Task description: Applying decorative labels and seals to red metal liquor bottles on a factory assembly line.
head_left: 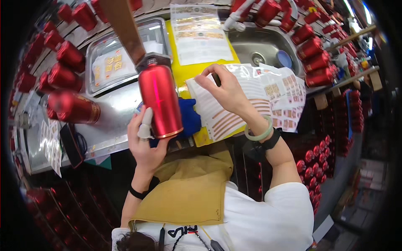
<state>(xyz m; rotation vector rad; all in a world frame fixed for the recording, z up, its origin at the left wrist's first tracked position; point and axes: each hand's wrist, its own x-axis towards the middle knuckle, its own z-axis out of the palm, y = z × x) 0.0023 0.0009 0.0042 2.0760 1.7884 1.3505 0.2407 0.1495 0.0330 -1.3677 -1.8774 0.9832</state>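
A shiny red metal bottle hangs tilted in front of me, its top end against a dark clamp-like piece on a brown bar. A bright red cross of light falls on its side. My left hand grips the bottle's lower end, and one finger wears a white cover. Over the printed sheets to the right, my right hand is curled with fingertips closed; a small dark thing shows between its fingers. Below it lies a sheet of curved copper-coloured strips. A blue cloth rests beside the bottle.
A metal tray of water with decal sheets stands at left, a steel sink at right. More red bottles line both sides. Yellow board lies under the sheets. A dark phone-like slab leans at the table's near edge.
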